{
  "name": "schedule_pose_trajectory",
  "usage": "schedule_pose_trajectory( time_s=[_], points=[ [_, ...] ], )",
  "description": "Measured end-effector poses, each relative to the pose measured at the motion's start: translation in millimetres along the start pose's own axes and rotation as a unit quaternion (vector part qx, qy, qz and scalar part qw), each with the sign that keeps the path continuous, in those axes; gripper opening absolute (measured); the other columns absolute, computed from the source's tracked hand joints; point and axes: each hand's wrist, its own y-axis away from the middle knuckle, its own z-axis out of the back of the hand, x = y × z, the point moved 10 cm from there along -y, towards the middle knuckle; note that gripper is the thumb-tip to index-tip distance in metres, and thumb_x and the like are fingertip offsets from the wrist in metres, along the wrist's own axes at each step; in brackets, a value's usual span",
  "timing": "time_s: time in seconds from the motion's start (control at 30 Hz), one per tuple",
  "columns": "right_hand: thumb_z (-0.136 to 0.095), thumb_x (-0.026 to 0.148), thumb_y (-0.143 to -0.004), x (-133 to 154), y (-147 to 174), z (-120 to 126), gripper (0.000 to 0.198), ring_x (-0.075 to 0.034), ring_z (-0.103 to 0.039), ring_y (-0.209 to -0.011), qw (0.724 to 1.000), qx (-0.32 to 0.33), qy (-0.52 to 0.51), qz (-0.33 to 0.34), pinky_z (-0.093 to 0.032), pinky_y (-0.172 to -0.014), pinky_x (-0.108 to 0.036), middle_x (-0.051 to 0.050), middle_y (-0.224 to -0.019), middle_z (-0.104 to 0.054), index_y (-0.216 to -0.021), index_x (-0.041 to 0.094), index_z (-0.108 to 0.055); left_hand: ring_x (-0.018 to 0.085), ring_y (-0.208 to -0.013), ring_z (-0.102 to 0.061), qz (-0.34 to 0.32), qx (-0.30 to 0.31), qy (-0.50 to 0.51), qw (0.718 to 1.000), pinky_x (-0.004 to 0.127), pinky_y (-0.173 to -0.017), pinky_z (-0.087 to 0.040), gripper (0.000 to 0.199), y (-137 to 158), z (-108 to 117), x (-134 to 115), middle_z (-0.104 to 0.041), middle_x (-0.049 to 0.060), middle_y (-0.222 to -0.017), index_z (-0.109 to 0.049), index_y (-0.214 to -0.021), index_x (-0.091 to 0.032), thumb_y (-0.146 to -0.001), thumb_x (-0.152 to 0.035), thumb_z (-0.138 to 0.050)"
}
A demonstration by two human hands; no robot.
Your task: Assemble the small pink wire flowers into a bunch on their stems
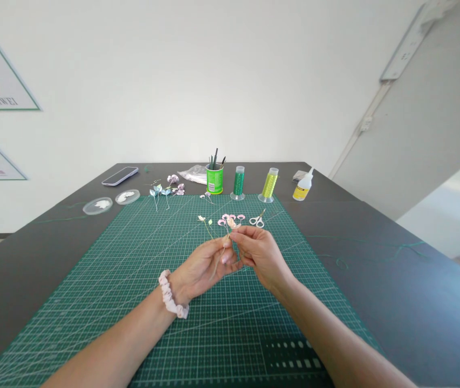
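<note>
My left hand (207, 264), with a pale scrunchie (168, 293) round its wrist, pinches the thin stem of a small pale-pink artificial flower (232, 222). Loose stem ends trail down across the palm. My right hand (260, 253) meets it at the fingertips, closed on the same stem just under the petals; any thread between the fingers is too fine to make out. Right behind the flower lie several pink ring-shaped petals (241, 217) on wires. A stem with small pale leaves (201, 219) rests just left of them.
White-handled scissors (259, 221) lie on the green cutting mat (132, 280). Behind stand a green can (214, 180) of tools, a green thread spool (238, 183), a yellow-green spool (269, 186) and a glue bottle (303, 186). Blue flowers (160, 191), shallow dishes (97, 206) and a phone (120, 176) lie left.
</note>
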Motion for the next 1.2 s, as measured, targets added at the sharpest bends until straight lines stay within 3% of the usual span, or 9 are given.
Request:
schedule_pose_trajectory(
  time_s=[0.43, 0.53, 0.6, 0.67, 0.73, 0.93, 1.07, 1.2],
  points=[
    [-0.077, 0.037, -0.063, -0.1, -0.9, -5.2, 0.027, -0.002, -0.022, -0.034, 1.000, 0.023, -0.010, -0.003, -0.017, -0.031, -0.016, 0.011, -0.038, -0.034, -0.057, 0.016, -0.060, 0.009, -0.058, -0.046, 0.026, 0.008, 0.037, 0.999, 0.030, -0.080, -0.047, 0.024, -0.1, 3.0, 6.0, -0.040, -0.006, -0.054, -0.056, -0.063, -0.014, -0.086, -0.020, -0.062],
    [-0.076, 0.035, -0.063, 1.1, -1.1, -6.2, 0.026, -0.002, -0.022, -0.034, 1.000, 0.028, -0.011, 0.001, -0.016, -0.032, -0.016, 0.010, -0.038, -0.038, -0.056, 0.016, -0.060, 0.011, -0.063, -0.051, 0.018, -0.014, -0.013, 1.000, 0.033, -0.082, -0.046, 0.025, -2.1, 9.3, 5.1, -0.050, -0.002, -0.059, -0.061, -0.066, -0.014, -0.087, -0.027, -0.059],
    [-0.075, 0.034, -0.062, 1.8, -1.7, -4.0, 0.024, -0.001, -0.021, -0.034, 1.000, 0.018, -0.013, 0.006, -0.016, -0.032, -0.016, 0.008, -0.040, -0.043, -0.056, 0.016, -0.060, 0.014, -0.069, -0.054, -0.036, -0.050, -0.091, 0.994, 0.033, -0.083, -0.044, 0.025, -2.3, 16.7, -6.5, -0.057, 0.001, -0.065, -0.063, -0.068, -0.015, -0.086, -0.031, -0.056],
    [-0.075, 0.033, -0.061, 2.7, -2.5, -1.4, 0.023, -0.002, -0.021, -0.034, 1.000, 0.006, -0.010, 0.015, -0.015, -0.032, -0.017, 0.008, -0.042, -0.045, -0.057, 0.016, -0.060, 0.016, -0.076, -0.056, -0.128, -0.099, -0.192, 0.968, 0.032, -0.082, -0.043, 0.020, 2.2, 21.6, -27.6, -0.060, 0.002, -0.071, -0.064, -0.071, -0.016, -0.083, -0.029, -0.057],
    [-0.074, 0.033, -0.062, 3.7, -3.3, 0.2, 0.022, -0.002, -0.021, -0.034, 1.000, -0.004, 0.005, 0.025, -0.014, -0.033, -0.019, 0.009, -0.041, -0.040, -0.057, 0.017, -0.061, 0.017, -0.080, -0.057, -0.204, -0.141, -0.291, 0.924, 0.032, -0.082, -0.043, 0.013, 10.3, 20.8, -46.1, -0.062, 0.001, -0.075, -0.064, -0.075, -0.017, -0.080, -0.028, -0.059],
    [-0.072, 0.036, -0.062, 3.4, -4.1, 2.2, 0.021, -0.003, -0.022, -0.036, 0.998, -0.028, 0.051, 0.033, -0.015, -0.035, -0.020, 0.010, -0.044, -0.039, -0.061, 0.016, -0.063, 0.018, -0.079, -0.059, -0.268, -0.203, -0.512, 0.790, 0.033, -0.080, -0.045, 0.008, 23.7, 5.9, -66.8, -0.065, 0.002, -0.079, -0.062, -0.079, -0.018, -0.078, -0.026, -0.062],
    [-0.071, 0.038, -0.063, 1.7, -4.8, 1.2, 0.023, -0.004, -0.022, -0.036, 0.997, -0.024, 0.067, 0.035, -0.015, -0.035, -0.021, 0.010, -0.043, -0.038, -0.063, 0.016, -0.063, 0.018, -0.075, -0.060, -0.264, -0.222, -0.556, 0.756, 0.032, -0.076, -0.045, 0.006, 25.2, 3.0, -68.4, -0.065, 0.001, -0.074, -0.060, -0.073, -0.019, -0.078, -0.023, -0.058],
    [-0.070, 0.038, -0.063, -0.2, -6.0, 2.1, 0.023, -0.004, -0.024, -0.036, 0.996, -0.027, 0.074, 0.036, -0.015, -0.035, -0.022, 0.009, -0.044, -0.040, -0.063, 0.016, -0.062, 0.017, -0.069, -0.058, -0.254, -0.229, -0.567, 0.750, 0.030, -0.070, -0.043, 0.010, 25.4, 4.4, -67.3, -0.063, 0.000, -0.070, -0.058, -0.069, -0.019, -0.079, -0.023, -0.056]
  ],
)
